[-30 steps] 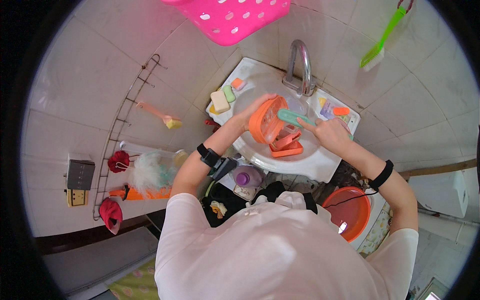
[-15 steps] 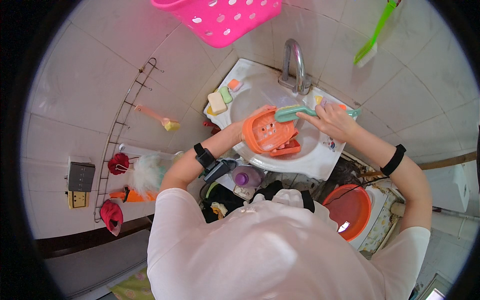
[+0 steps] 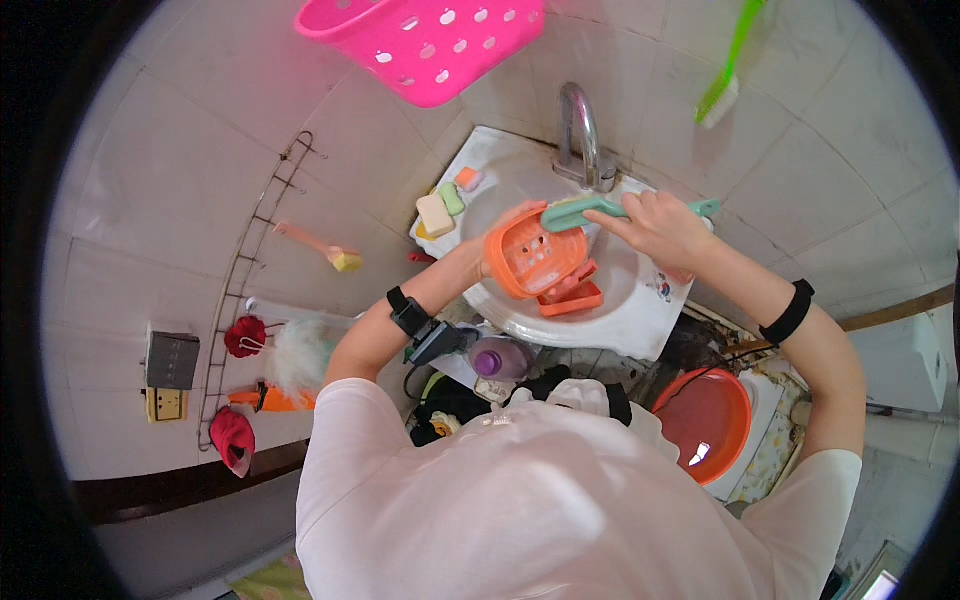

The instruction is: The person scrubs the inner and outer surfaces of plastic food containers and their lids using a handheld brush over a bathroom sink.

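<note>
1. The left hand (image 3: 508, 217) is curled around an orange soap dish (image 3: 540, 255), gripping it from the far left side; some of its fingers pass out of sight behind the dish.
2. The right hand (image 3: 665, 230) is closed around the handle of a teal brush (image 3: 575, 214), with the index finger stretched along it toward the brush head and the other fingers folded over.
3. The soap dish is held above the basin of the white sink (image 3: 640, 310), tilted so that its hollow inside and the holes in its floor face the camera.
4. The brush head overlaps the dish's upper right rim; whether it touches there cannot be told. Its bristles are mostly hidden, only a pale edge showing along the far side.
5. Under the dish's lower right edge, pinkish shapes are hard to make out as fingertips or plastic. Beside them a second orange piece (image 3: 580, 302) sits in the basin, partly covered.
6. The right hand hides part of the sink's right ledge. A pink basket (image 3: 430, 50) and a green brush (image 3: 725, 80) are cut off by the upper edge.
7. The left forearm, with a black strap and dark device (image 3: 430, 335) at the wrist, slants up and right. The right forearm, banded in black (image 3: 788, 315), slants up and left, its elbow bent outward, the back of the hand upward.
</note>
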Demonstrator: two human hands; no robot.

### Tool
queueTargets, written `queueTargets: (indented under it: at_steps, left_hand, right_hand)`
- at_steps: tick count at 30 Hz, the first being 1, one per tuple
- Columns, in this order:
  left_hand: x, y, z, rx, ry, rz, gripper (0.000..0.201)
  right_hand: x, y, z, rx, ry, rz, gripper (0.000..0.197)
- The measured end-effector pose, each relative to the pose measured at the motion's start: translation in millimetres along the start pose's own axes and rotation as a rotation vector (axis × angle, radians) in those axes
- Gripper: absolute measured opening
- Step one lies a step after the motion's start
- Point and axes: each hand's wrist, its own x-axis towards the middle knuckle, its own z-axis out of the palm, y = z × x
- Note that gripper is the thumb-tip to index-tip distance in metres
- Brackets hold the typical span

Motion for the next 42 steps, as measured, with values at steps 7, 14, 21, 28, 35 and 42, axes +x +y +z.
queueTargets:
  at_steps: [7, 14, 21, 28, 35, 42]
  left_hand:
    - [2, 4, -19, -0.133, -0.066, 0.119, 0.067]
    - [-3, -1, -12, -0.162, -0.128, 0.441, 0.061]
    - [-3, -6, -16, -0.231, 0.187, 0.668, 0.044]
    - [17, -18, -8, -0.101, -0.047, 0.902, 0.041]
    - [27, -21, 13, 0.001, 0.165, 1.110, 0.039]
    - [18, -14, 14, -0.007, 0.284, 1.119, 0.046]
  right_hand:
    - [-16, -20, 5, 0.184, -0.122, 0.233, 0.054]
    - [-11, -20, -11, 0.842, -0.060, 0.585, 0.040]
    - [-1, -28, -22, 1.339, -0.029, 0.941, 0.040]
    - [15, -61, 6, 1.351, 0.077, 0.777, 0.040]
    - [35, -75, 4, 1.287, 0.357, 0.758, 0.040]
    - [21, -73, -9, 0.951, 0.056, 0.527, 0.046]
